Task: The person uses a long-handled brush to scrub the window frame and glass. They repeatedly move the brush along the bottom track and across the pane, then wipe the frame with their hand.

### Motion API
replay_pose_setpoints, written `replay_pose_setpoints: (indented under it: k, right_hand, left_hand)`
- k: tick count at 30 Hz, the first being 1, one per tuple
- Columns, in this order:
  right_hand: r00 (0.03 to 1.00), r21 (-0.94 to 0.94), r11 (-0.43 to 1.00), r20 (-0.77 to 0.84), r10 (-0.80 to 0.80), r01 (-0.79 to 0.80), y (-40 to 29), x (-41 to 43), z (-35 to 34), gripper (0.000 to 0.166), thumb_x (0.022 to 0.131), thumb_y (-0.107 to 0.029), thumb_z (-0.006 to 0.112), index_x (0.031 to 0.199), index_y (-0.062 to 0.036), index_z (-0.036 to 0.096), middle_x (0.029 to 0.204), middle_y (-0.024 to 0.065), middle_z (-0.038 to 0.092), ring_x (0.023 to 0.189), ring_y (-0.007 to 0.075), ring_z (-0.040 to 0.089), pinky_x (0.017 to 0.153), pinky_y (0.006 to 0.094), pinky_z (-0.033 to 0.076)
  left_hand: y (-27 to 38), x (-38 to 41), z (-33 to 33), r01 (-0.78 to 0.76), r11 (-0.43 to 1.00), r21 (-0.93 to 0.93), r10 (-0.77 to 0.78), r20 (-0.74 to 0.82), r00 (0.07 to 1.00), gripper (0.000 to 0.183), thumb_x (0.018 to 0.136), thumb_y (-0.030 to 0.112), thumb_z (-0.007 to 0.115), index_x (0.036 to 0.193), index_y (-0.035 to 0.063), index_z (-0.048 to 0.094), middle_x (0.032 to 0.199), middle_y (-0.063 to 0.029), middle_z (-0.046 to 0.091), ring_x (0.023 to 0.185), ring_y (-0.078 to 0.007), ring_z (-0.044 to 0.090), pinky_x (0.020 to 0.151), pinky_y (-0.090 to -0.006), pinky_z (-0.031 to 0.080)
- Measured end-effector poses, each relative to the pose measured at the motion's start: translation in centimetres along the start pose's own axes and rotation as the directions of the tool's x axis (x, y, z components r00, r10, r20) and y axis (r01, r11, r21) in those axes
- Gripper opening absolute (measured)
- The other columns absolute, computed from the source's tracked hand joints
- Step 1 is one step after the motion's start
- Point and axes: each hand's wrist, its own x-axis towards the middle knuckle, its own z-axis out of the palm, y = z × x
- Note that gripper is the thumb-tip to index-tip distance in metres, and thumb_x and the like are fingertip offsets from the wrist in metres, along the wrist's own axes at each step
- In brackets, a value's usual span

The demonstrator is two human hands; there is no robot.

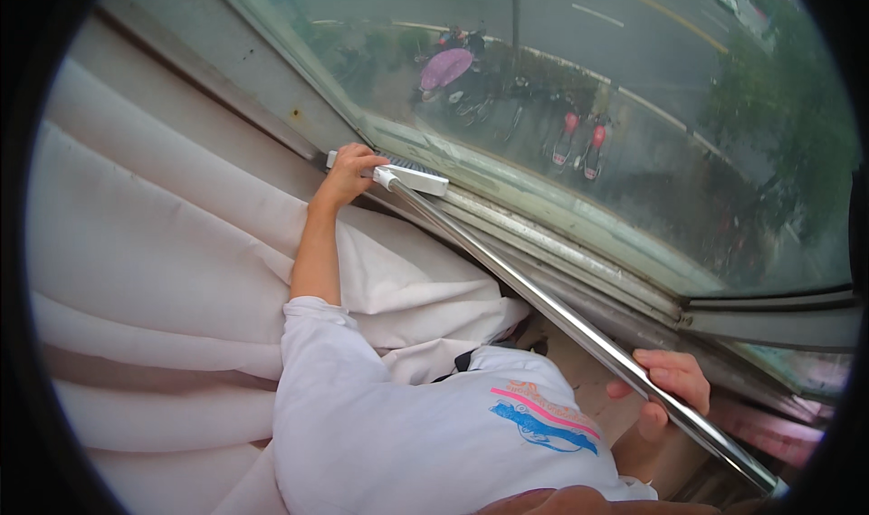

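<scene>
A brush (414, 177) with a white plastic head and grey bristles lies along the window track, near the lower left corner of the glass. My left hand (349, 174) grips the brush head beside its white pole joint. From that joint a shiny metal pole (516, 281) slants down to the lower right. My right hand (672, 387) holds the lower part of the pole, with fingers on both sides of it. The bristles are partly hidden behind the head.
A window pane (543, 114) shows a road and parked scooters outside. The metal window track (577, 243) runs diagonally below it. A pale curtain (156, 243) hangs in folds at the left and bunches beside my left arm. Pink fabric (774, 427) shows at the lower right.
</scene>
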Motion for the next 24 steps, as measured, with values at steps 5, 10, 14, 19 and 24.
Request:
replay_pose_setpoints:
  k: [5,10,14,19,24]
  right_hand:
    - [0.936,-0.201,0.916,0.018,-0.352,0.348,-1.6,4.0,-0.6,0.045,0.092,-0.045,0.051,0.097,-0.0007,0.047,0.081,0.0218,0.051,0.038,0.0163,0.049,0.038,0.0210,0.045]
    - [0.955,-0.156,0.945,-0.017,-0.295,0.288,-3.7,7.7,-0.6,0.041,0.097,-0.038,0.043,0.105,0.0030,0.042,0.089,0.0232,0.052,0.040,0.0141,0.055,0.042,0.0193,0.046]
    - [0.964,-0.184,0.947,0.080,-0.253,0.263,-4.8,12.9,3.0,0.038,0.096,-0.034,0.045,0.100,0.0038,0.048,0.084,0.0179,0.058,0.042,0.0136,0.056,0.038,0.0209,0.044]
    - [0.965,-0.222,0.944,-0.039,-0.258,0.243,-4.8,18.4,9.2,0.030,0.095,-0.027,0.054,0.092,0.0034,0.057,0.077,0.0157,0.062,0.042,0.0155,0.055,0.036,0.0240,0.042]
    - [0.870,-0.214,0.844,0.084,-0.485,0.492,-6.3,21.8,12.3,0.023,0.090,-0.024,0.063,0.092,-0.0006,0.063,0.074,0.0123,0.065,0.048,0.0157,0.061,0.042,0.0253,0.047]
  left_hand:
    - [1.8,1.1,0.7,-0.036,0.994,-0.107,0.035,-0.013,0.999,0.040,0.057,0.002,0.077,0.095,0.0130,0.071,0.090,-0.0046,0.062,0.094,-0.0251,0.054,0.087,-0.0359,0.040]
    - [2.8,1.9,0.6,-0.102,0.992,-0.079,0.091,-0.133,0.987,0.043,0.058,0.006,0.079,0.099,0.0114,0.067,0.093,-0.0048,0.062,0.095,-0.0259,0.055,0.086,-0.0370,0.043]
    - [1.5,1.8,0.9,-0.069,0.996,0.047,0.080,-0.276,0.958,0.043,0.057,0.007,0.079,0.098,0.0115,0.066,0.094,-0.0050,0.060,0.095,-0.0259,0.056,0.083,-0.0380,0.046]
    - [-0.3,0.9,0.5,0.011,0.978,0.208,0.060,-0.330,0.942,0.044,0.055,0.012,0.080,0.098,0.0119,0.067,0.093,-0.0044,0.059,0.091,-0.0251,0.057,0.078,-0.0367,0.048]
    - [-1.2,1.6,0.7,0.035,0.993,0.109,-0.002,-0.287,0.958,0.042,0.057,0.017,0.081,0.096,0.0135,0.067,0.086,-0.0037,0.059,0.088,-0.0250,0.058,0.075,-0.0371,0.049]
